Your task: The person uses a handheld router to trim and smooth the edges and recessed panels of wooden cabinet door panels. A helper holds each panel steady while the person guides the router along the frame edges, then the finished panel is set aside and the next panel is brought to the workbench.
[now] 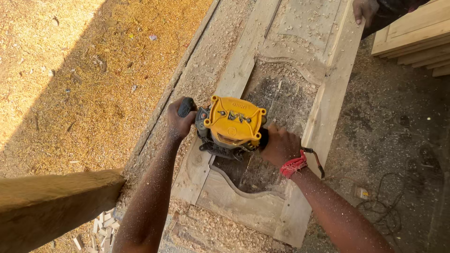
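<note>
Item: yellow-topped router (233, 125), black body beneath, standing upright on a wooden door panel (243, 61), over the panel's recessed middle opening, just above the curved lower rail (234, 199).

Left hand (179, 122): fingers wrapped tight around the router's black left knob (186, 106); forearm dusted with sawdust.

Right hand (280, 146): fingers closed on the router's right handle, which the hand largely hides; red cloth band (294, 165) on the wrist, with a dark cord (317, 159) looping just beside it.

Door panel: pale unfinished wood, lying flat and running away from the viewer; carved curved rails at both ends of the opening; surface strewn with shavings. What carries the panel cannot be told.

Surroundings: golden sawdust and wood chips (70, 84) covering the ground to the left; a thick timber beam (51, 206) at lower left; stacked pale boards (417, 37) at upper right; dark ground with a tangle of cable (389, 206) at right.

Other person: a hand (364, 10) resting on the panel's far right edge, well apart from the router.
</note>
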### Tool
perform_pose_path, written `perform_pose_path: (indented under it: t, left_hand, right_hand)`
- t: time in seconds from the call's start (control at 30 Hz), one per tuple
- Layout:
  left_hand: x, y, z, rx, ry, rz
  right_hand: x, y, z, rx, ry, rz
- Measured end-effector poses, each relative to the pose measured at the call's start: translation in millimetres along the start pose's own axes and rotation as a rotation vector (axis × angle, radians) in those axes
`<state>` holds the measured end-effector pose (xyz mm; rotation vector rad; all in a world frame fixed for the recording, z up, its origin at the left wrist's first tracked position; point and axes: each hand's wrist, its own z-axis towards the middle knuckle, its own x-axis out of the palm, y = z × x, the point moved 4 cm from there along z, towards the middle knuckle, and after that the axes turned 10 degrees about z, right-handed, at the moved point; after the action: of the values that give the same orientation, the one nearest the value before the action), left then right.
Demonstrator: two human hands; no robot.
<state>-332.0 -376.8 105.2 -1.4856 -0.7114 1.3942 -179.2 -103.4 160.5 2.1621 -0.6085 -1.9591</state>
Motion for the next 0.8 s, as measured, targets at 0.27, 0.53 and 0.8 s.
perform_pose_path:
  t: [0.27,0.53,0.8]
  left_hand:
    - [21.1,-9.2,43.9,0.019,0.005,-0.054]
    - [44.9,-13.4,96.0,0.034,0.02,-0.127]
    - [70.9,-13.7,143.3,0.012,0.03,-0.177]
  right_hand:
    - [-12.3,-22.8,35.9,-0.054,-0.066,0.002]
    - [-27.0,-40.2,74.8,-0.025,-0.098,-0.002]
    - [-42.3,-60.1,117.5,0.022,-0.058,-0.046]
